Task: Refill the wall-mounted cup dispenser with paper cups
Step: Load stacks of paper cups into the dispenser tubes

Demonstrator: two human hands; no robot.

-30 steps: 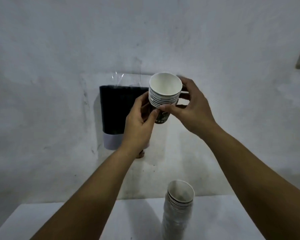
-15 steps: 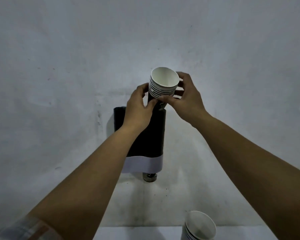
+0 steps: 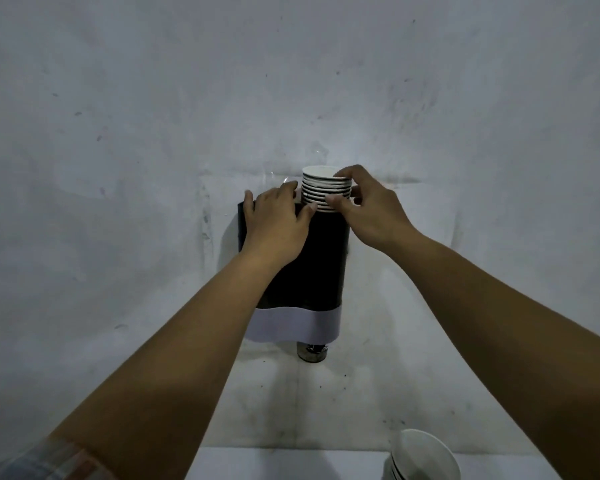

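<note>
Two hands work at frame centre: the right hand (image 3: 371,209) pinches a nested stack of paper cups (image 3: 324,194) poking from the black wall dispenser (image 3: 312,268), while the left hand (image 3: 274,223) rests flat-fingered on its top, apparently steadying it.

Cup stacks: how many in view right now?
2. One stack pokes out of the black dispenser top, right hand gripping it. The other stands on the table, bottom right, partly cut off by the frame edge.
</note>
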